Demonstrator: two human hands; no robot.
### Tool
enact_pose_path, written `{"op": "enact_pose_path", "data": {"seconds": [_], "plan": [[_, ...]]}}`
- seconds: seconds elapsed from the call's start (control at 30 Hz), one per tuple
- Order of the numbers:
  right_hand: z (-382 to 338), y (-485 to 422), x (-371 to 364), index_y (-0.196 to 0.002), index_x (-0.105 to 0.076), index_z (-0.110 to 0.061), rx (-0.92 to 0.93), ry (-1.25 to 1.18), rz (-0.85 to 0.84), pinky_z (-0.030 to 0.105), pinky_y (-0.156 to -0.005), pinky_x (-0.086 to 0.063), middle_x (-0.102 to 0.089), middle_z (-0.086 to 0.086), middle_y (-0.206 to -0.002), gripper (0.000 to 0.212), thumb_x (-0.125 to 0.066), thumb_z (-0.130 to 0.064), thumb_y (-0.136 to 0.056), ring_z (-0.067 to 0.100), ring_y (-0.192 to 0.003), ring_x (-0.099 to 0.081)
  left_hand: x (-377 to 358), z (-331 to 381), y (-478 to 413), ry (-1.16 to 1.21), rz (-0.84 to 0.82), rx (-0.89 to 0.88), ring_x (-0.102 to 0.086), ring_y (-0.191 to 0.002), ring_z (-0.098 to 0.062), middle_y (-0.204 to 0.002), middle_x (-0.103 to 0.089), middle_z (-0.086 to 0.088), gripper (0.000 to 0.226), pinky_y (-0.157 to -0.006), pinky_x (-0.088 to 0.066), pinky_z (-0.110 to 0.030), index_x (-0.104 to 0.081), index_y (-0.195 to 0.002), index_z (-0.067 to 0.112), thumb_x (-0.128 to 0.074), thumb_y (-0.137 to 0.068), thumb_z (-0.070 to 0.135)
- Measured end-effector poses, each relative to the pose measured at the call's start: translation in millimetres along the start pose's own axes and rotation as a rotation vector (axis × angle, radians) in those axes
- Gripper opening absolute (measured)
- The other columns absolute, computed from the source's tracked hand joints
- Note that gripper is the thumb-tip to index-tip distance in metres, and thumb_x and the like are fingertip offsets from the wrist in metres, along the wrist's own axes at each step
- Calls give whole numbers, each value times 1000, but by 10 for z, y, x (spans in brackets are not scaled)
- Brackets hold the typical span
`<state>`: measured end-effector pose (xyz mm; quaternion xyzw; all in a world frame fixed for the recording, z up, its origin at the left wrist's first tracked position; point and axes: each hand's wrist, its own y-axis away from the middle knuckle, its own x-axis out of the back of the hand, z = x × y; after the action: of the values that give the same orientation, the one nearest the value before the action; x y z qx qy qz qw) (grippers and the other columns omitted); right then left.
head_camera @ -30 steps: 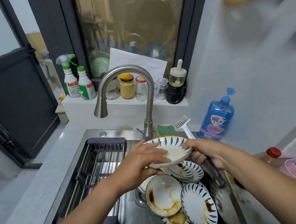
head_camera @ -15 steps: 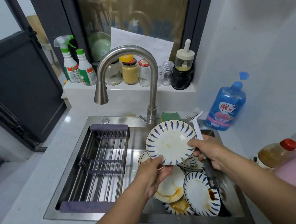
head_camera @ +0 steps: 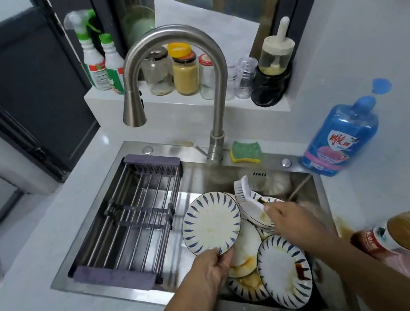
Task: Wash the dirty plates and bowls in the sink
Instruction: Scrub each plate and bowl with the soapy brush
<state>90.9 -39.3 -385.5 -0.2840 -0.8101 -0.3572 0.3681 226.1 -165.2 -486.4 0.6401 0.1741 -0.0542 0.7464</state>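
Left grip pinches the lower rim of a tilted plate over the dirty stack in the sink, while right grip is clamped on the brush; the bristles should meet the soiled face squarely, with the rim held firm against slipping.

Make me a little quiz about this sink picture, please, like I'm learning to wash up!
1. True or false: the left hand holds the round white plate with blue rim dashes by its lower edge.
2. What does the right hand grip? A: a wooden spoon. B: the white plastic dish brush. C: a red cup.
3. Fill in: the green-and-yellow sponge lies beside the foot of the curved steel ____.

Key: 1 true; 2 B; 3 faucet.
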Motion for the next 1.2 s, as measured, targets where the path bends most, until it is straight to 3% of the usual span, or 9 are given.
{"op": "enact_pose_path", "data": {"seconds": [0.07,0.2,0.3,0.43,0.67,0.73,0.8,0.87,1.2], "plan": [[11,-68,-105,-89,-64,-13,37,20,-65,32,-61,-46,-64,2,-71,35,-41,-32,-106,18,-65,-58,7,-1,-106,38,55,2,-52,-130,-43,-139,-56,-24,41,-93,-54,-52,-51,-142,-4,-36,-105,-11],[36,-193,-284,-89,-64,-23,98,68,-132,36,-63,-47,-60,-3,-67,30,-43,-40,-104,19,-68,-61,1,46,-301,33,139,-22,-48,-136,-39,-139,-56,-20,44,-115,-38,-51,-49,-145,-3,-33,-104,-12],[53,-274,-385,-102,-68,-30,109,47,-148,36,-67,-49,-62,-6,-72,27,-44,-43,-104,16,-72,-62,-19,66,-419,64,184,-22,-48,-137,-41,-145,-53,-22,42,-116,-36,-52,-49,-143,-5,-32,-106,-10],[90,-338,-474,-115,-69,-34,131,33,-163,30,-65,-49,-63,-7,-71,26,-46,-42,-104,9,-71,-62,-13,59,-601,142,191,32,-47,-136,-42,-136,-54,-24,41,-95,-50,-50,-45,-146,-7,-30,-107,-7],[124,-414,-557,-123,-67,-35,119,13,-174,30,-66,-51,-64,-9,-69,28,-49,-43,-103,7,-67,-62,157,247,-910,240,187,57,-49,-136,-39,-144,-54,-19,36,-116,-39,-45,-53,-140,-1,-35,-109,1],[133,-440,-595,-126,-66,-35,109,0,-175,27,-62,-47,-62,-12,-68,30,-49,-43,-103,5,-66,-61,155,329,-948,288,179,68,-54,-132,-38,-140,-57,-21,35,-108,-49,-36,-54,-140,0,-37,-109,4],[159,-480,-643,-128,-65,-35,90,-20,-175,24,-62,-46,-63,-13,-71,32,-49,-44,-102,4,-69,-63,152,401,-1023,286,179,91,-65,-108,-36,-110,-63,-23,23,-63,-62,-25,-59,-112,-5,-41,-110,7],[186,-511,-684,-126,-65,-36,70,-46,-177,25,-65,-50,-64,-13,-73,31,-50,-45,-102,4,-73,-65,151,464,-1113,272,208,115,-58,-74,-29,-83,-55,-17,28,-28,-47,-27,-51,-86,-6,-44,-109,8],[335,-610,-758,-119,-66,-41,10,-126,-131,30,-70,-55,-69,-9,-76,23,-52,-44,-101,6,-72,-65,335,576,-1477,277,303,69,-51,-61,-16,-76,-54,-9,24,-25,-42,-21,-53,-79,1,-55,-102,6]]}}
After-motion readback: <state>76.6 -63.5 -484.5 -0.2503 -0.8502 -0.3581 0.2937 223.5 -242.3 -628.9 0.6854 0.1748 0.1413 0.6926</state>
